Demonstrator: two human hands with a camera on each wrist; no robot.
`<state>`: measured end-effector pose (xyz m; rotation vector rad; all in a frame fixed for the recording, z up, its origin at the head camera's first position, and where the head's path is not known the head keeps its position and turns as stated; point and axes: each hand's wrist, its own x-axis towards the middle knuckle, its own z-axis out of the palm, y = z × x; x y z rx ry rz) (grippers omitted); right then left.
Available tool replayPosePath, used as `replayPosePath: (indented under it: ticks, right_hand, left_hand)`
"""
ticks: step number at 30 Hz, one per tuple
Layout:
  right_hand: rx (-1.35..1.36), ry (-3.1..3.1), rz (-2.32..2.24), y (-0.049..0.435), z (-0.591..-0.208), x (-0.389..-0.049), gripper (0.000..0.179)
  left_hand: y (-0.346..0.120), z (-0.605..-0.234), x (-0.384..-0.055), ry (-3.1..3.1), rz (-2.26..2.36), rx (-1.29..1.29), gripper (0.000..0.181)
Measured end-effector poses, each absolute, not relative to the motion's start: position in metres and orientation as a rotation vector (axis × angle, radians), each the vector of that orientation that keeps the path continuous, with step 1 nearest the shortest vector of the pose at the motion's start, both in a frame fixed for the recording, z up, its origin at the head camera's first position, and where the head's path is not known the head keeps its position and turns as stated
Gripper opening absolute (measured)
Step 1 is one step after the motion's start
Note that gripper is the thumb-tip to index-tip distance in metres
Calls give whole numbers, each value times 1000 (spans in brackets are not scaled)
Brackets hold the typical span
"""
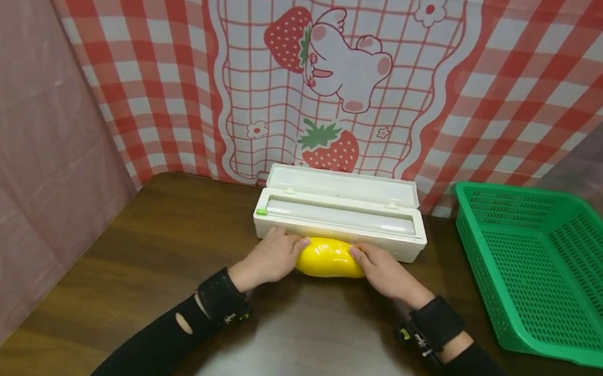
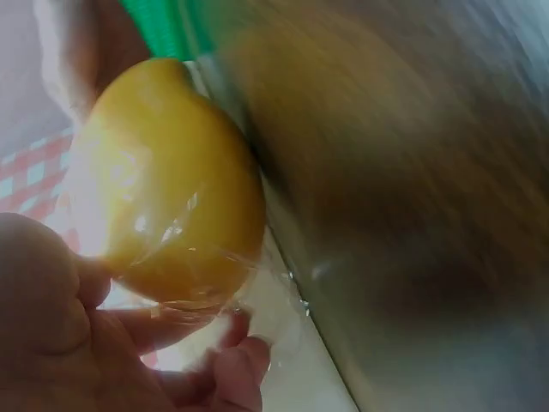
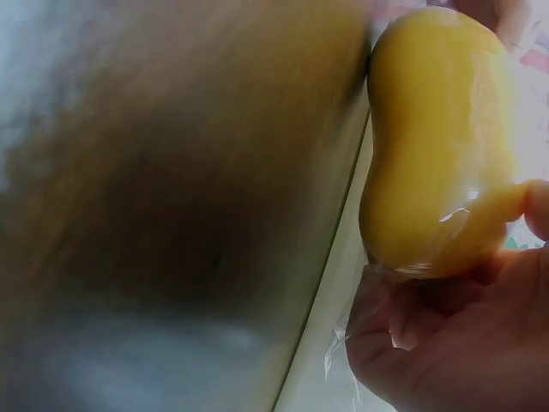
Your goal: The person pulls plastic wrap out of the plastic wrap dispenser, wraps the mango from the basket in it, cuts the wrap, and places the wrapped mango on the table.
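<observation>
A glossy yellow mango-shaped fruit [image 1: 329, 259], with clear cling film over its surface, is held between both hands just in front of a white cling film dispenser [image 1: 340, 239]. My left hand [image 1: 273, 254] grips its left end, thumb against the side. At the other end my right hand [image 1: 385, 271] holds it in the same way. Thin film [image 2: 283, 313] wrinkles around the fingers in the left wrist view. More loose film [image 3: 337, 350] shows beside the right hand in the right wrist view. The dispenser's lid [image 1: 343, 185] stands raised, with a roll [image 1: 340, 216] inside.
A green plastic basket [image 1: 507, 317] stands on the right of the brown wooden table [image 1: 156, 245]. A red and white checked cloth [image 1: 154, 48] hangs behind the table. A small green slider [image 1: 261, 212] sits at the dispenser's left end.
</observation>
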<state>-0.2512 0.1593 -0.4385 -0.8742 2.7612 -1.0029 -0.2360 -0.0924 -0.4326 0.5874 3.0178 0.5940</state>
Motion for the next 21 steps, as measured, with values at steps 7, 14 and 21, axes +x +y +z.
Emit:
replayPosePath:
  ticks: [7,14,21]
  right_hand:
    - [-901,2794,-989,156,-439,-252,47]
    - [-917,2786,-981,158,-441,-252,49]
    - [-928,2777,-982,158,-443,-255,47]
  left_hand:
    - [-91,-434,-233,3056,503,502,63]
    - [-90,-433,-230,3034,451,483,63]
    - [-91,-435,-230,3045,455,452,64]
